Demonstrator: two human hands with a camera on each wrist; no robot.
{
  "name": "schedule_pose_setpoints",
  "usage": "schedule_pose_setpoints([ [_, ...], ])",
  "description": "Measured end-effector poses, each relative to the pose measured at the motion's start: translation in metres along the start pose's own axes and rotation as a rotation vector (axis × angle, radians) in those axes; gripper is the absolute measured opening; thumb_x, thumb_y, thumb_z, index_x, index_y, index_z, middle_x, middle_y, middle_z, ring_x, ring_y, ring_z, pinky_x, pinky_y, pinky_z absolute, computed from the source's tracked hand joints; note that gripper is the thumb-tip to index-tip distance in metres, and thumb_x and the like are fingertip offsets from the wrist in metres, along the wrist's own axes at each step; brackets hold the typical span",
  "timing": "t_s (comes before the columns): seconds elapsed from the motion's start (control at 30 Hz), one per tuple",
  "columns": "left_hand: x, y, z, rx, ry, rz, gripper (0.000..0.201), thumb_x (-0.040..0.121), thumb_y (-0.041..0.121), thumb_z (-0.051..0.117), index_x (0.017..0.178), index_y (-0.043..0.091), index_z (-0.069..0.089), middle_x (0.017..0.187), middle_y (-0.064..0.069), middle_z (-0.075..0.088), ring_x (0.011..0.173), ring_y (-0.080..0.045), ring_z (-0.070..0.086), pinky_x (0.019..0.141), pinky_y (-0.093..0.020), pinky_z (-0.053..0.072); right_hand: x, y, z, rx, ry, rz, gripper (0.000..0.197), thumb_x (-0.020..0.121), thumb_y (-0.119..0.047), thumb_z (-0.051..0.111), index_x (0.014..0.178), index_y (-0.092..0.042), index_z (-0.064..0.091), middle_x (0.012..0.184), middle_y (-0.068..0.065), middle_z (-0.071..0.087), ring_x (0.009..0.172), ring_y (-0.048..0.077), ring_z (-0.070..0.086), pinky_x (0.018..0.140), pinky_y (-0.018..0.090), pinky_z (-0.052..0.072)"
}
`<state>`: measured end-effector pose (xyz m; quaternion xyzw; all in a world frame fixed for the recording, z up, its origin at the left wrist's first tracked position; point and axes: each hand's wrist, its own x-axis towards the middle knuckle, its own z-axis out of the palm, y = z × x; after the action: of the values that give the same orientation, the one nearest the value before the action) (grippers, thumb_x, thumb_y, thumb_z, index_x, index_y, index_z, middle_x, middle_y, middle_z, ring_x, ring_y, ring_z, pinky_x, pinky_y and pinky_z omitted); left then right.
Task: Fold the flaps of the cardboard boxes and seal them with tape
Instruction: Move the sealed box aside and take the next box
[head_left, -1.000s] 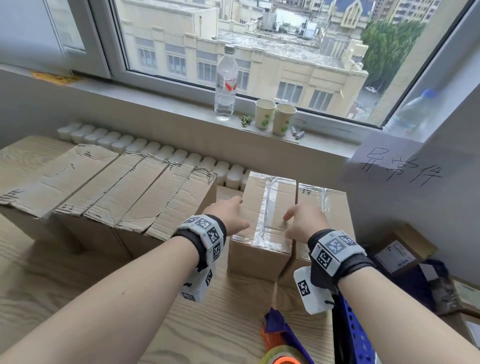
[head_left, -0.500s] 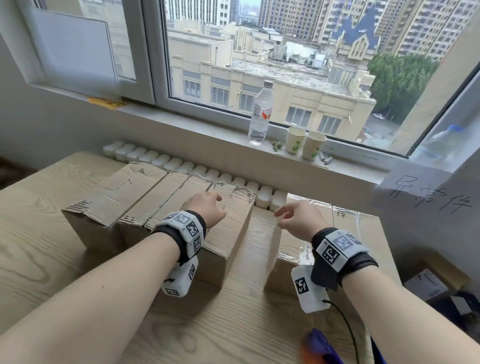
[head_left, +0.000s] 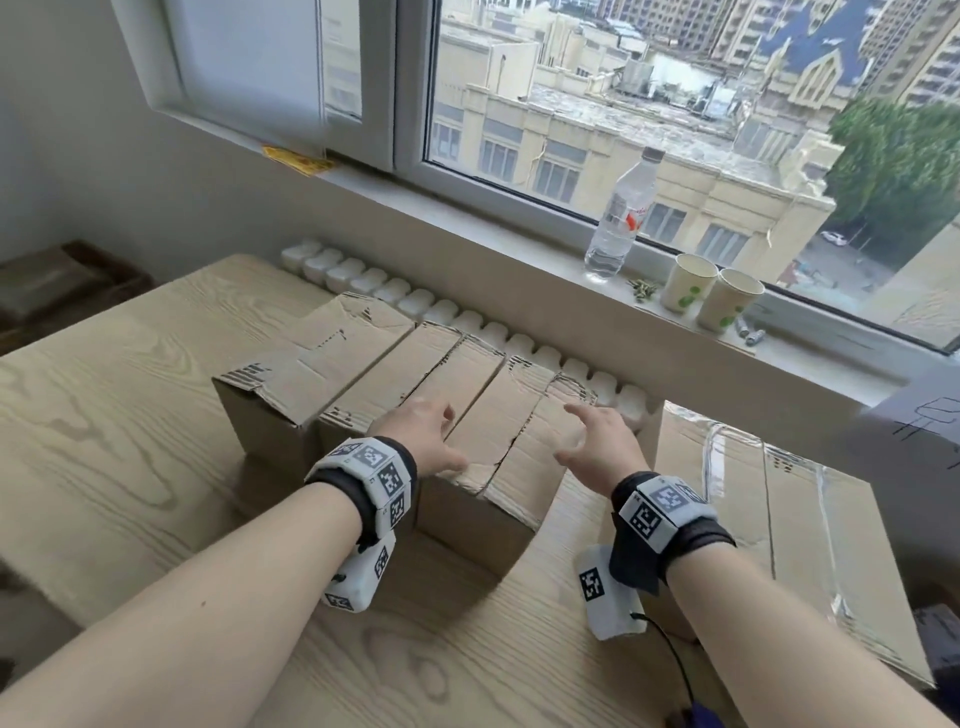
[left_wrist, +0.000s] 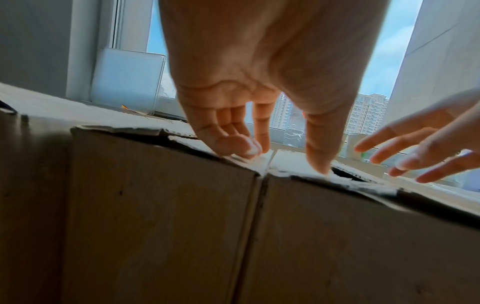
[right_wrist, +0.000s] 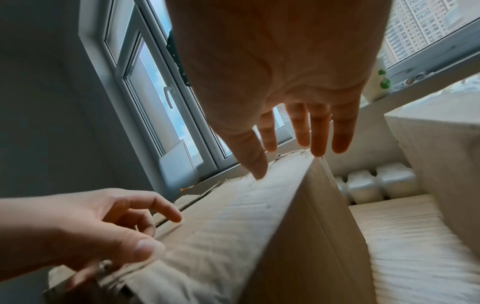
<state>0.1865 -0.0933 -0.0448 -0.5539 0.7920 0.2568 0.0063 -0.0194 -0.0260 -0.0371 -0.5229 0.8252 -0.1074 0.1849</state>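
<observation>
Three untaped cardboard boxes stand in a row on the table, flaps folded down. My left hand (head_left: 434, 436) rests lightly on top where the rightmost untaped box (head_left: 511, 447) meets the middle box (head_left: 415, 379). In the left wrist view its fingertips (left_wrist: 246, 149) touch one box's flap and its thumb touches the other's. My right hand (head_left: 576, 436) hovers with spread fingers over that rightmost box's right edge (right_wrist: 293, 185), holding nothing. Two taped boxes (head_left: 727, 493) lie to the right. No tape roll is in view.
A wooden table (head_left: 130, 415) carries the boxes. Behind them runs a white radiator (head_left: 467, 314) under the window sill, which holds a water bottle (head_left: 621, 218) and two paper cups (head_left: 688, 283). A black cable (head_left: 670, 649) trails from my right wrist.
Both hands have left the taped box and moved left onto the rightmost untaped box. The head view has swung left, and the tape roll at the bottom has dropped out of sight.
</observation>
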Motion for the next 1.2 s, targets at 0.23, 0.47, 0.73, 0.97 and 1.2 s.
schedule_pose_setpoints([
  [0.23,-0.006,0.005,-0.001,0.07,-0.15,0.028,0.087,0.064,0.047,0.081,0.136,0.028,0.036,0.133,-0.004,0.043,0.116,-0.024,0.053,0.098,-0.038,0.045,0.028,0.014,-0.002,-0.035,0.042,0.023,0.082,0.086,-0.034,0.065,0.151,-0.019,0.018,0.158,0.01,0.011,0.145,0.027,0.016,0.116,0.037,0.017],
  [0.47,-0.024,0.001,-0.001,0.022,-0.152,0.012,0.074,0.067,0.034,0.082,0.133,0.029,0.048,0.124,-0.002,0.043,0.105,-0.018,0.054,0.092,-0.029,0.045,0.026,0.02,-0.006,-0.048,-0.117,-0.015,0.091,0.082,-0.046,0.066,0.15,-0.012,0.016,0.15,0.012,0.034,0.138,0.026,0.033,0.11,0.033,0.029],
  [0.73,-0.065,-0.002,0.006,0.272,0.056,-0.055,0.045,0.08,0.041,0.067,0.12,0.025,0.054,0.126,-0.003,0.048,0.111,-0.023,0.056,0.088,-0.033,0.045,-0.011,0.005,-0.009,-0.233,-0.175,-0.05,0.063,0.085,-0.049,0.059,0.135,-0.015,0.04,0.128,0.009,0.057,0.115,0.028,0.054,0.091,0.034,0.044],
  [0.97,-0.097,-0.006,0.023,0.27,0.087,-0.277,0.06,0.093,0.058,0.039,0.132,0.013,0.038,0.131,-0.015,0.043,0.117,-0.033,0.052,0.09,-0.038,0.044,-0.054,-0.002,-0.006,-0.258,-0.242,-0.08,0.065,0.088,-0.043,0.059,0.14,-0.016,0.031,0.123,0.01,0.058,0.098,0.025,0.06,0.085,0.038,0.053],
  [1.2,-0.106,-0.002,0.027,0.157,-0.03,-0.229,0.065,0.087,0.054,0.052,0.139,0.018,0.034,0.136,-0.015,0.036,0.119,-0.036,0.05,0.099,-0.039,0.04,-0.1,0.014,-0.001,-0.195,-0.303,-0.001,0.069,0.089,-0.041,0.058,0.143,-0.015,0.025,0.109,0.007,0.056,0.081,0.02,0.059,0.063,0.03,0.054],
])
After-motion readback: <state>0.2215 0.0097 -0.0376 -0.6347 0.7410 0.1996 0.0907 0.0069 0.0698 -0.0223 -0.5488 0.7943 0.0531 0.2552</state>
